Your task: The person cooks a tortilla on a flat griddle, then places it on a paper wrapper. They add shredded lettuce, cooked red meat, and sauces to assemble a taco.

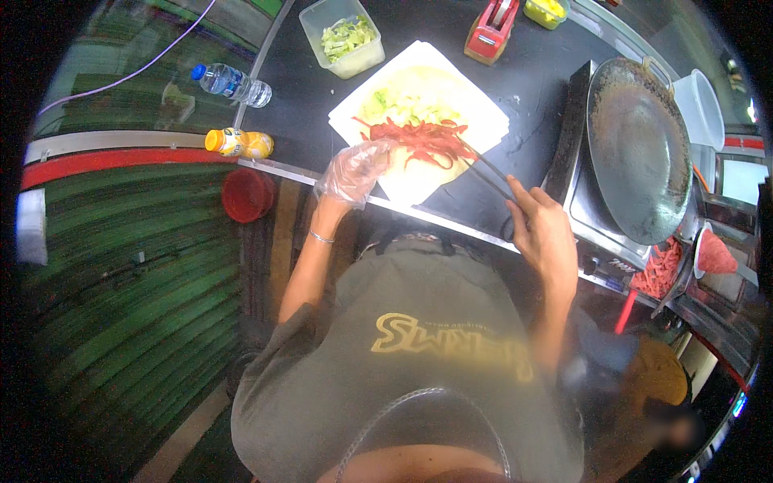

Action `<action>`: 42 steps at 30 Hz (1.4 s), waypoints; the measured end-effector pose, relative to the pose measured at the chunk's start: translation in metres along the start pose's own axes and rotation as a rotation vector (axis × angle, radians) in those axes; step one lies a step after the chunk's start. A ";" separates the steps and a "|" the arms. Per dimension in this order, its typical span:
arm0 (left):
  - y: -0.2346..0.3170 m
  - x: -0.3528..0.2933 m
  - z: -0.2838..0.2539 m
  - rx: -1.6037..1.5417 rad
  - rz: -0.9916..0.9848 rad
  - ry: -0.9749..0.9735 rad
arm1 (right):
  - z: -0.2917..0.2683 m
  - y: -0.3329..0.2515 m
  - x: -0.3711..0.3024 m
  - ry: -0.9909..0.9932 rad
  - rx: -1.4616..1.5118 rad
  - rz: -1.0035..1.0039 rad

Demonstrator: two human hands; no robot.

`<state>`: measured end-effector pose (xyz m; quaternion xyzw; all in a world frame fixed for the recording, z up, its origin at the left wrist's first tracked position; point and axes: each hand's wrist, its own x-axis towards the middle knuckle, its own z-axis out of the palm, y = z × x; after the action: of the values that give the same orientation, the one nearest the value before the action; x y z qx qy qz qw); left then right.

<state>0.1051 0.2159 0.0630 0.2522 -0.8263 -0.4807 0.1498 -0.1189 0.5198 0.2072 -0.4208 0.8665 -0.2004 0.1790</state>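
A round pale flatbread [475, 98] lies on white square paper [413, 187] on the dark table. Chopped green lettuce [396, 103] covers its far part, and a band of reddish meat strips [419, 138] runs across it on the near side. My left hand [357, 173], in a clear plastic glove, is at the left end of the strips with its fingers closed together; what they pinch is hidden. In my bare right hand [541, 229] are thin dark tongs [488, 172], their tips touching the right end of the strips.
A plastic tub of lettuce [345, 48], a red tape dispenser [492, 30] and a small yellow-filled tub [547, 11] stand behind. Water [233, 85] and orange [240, 143] bottles are left. A wide pan [640, 149] sits on a stove [608, 233] at right, beside more reddish strips [660, 270].
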 end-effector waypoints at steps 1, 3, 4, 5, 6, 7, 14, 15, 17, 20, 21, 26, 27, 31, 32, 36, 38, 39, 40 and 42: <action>0.000 -0.004 0.000 0.025 0.112 0.040 | 0.001 0.001 0.000 0.013 0.003 -0.035; 0.001 -0.011 -0.005 0.131 0.058 0.090 | 0.001 0.002 0.000 0.001 0.009 -0.069; 0.001 -0.014 -0.008 0.173 0.041 0.108 | 0.001 0.002 -0.001 -0.020 0.023 -0.049; 0.001 -0.015 -0.011 0.228 0.056 0.092 | 0.001 0.002 -0.002 -0.022 0.056 -0.058; 0.002 -0.014 -0.012 0.280 0.092 0.072 | 0.002 0.003 -0.003 -0.037 0.072 -0.029; 0.002 -0.014 -0.012 0.333 0.090 0.061 | 0.004 0.002 -0.004 -0.021 0.091 -0.060; 0.016 -0.012 0.001 0.401 0.254 0.080 | 0.025 0.006 -0.006 0.038 0.138 -0.061; 0.019 -0.013 0.001 0.422 0.222 0.066 | 0.025 0.008 -0.006 0.021 0.143 -0.050; 0.024 -0.017 0.001 0.511 0.311 0.061 | 0.024 0.009 -0.010 0.005 0.126 -0.052; 0.030 -0.019 0.008 0.495 0.302 0.063 | 0.013 0.012 -0.023 0.068 0.160 -0.096; 0.031 -0.014 0.015 0.457 0.374 0.087 | 0.007 0.015 -0.030 0.087 0.195 -0.110; 0.047 0.010 0.057 0.508 0.394 0.091 | -0.058 0.064 -0.076 0.711 0.289 -0.019; 0.051 0.011 0.061 0.489 0.353 0.123 | -0.076 0.081 -0.085 0.823 0.190 0.051; 0.055 0.018 0.064 0.424 0.241 0.205 | -0.131 0.155 -0.127 1.077 0.043 0.433; 0.053 0.019 0.064 0.429 0.249 0.223 | -0.138 0.173 -0.139 1.102 0.073 0.526; 0.039 0.021 0.062 0.527 0.274 0.322 | -0.128 0.240 -0.158 0.996 0.142 0.785; 0.032 0.021 0.061 0.567 0.289 0.356 | -0.115 0.264 -0.149 1.005 0.148 0.767; 0.030 0.021 0.062 0.581 0.303 0.368 | -0.110 0.273 -0.144 1.000 0.071 0.724; 0.028 0.022 0.062 0.594 0.308 0.380 | -0.107 0.279 -0.139 0.993 0.070 0.712; 0.025 0.023 0.062 0.617 0.313 0.404 | -0.107 0.278 -0.136 0.936 0.076 0.708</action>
<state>0.0490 0.2576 0.0541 0.2457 -0.9143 -0.1222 0.2979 -0.2738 0.8073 0.1797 0.0341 0.9333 -0.3238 -0.1515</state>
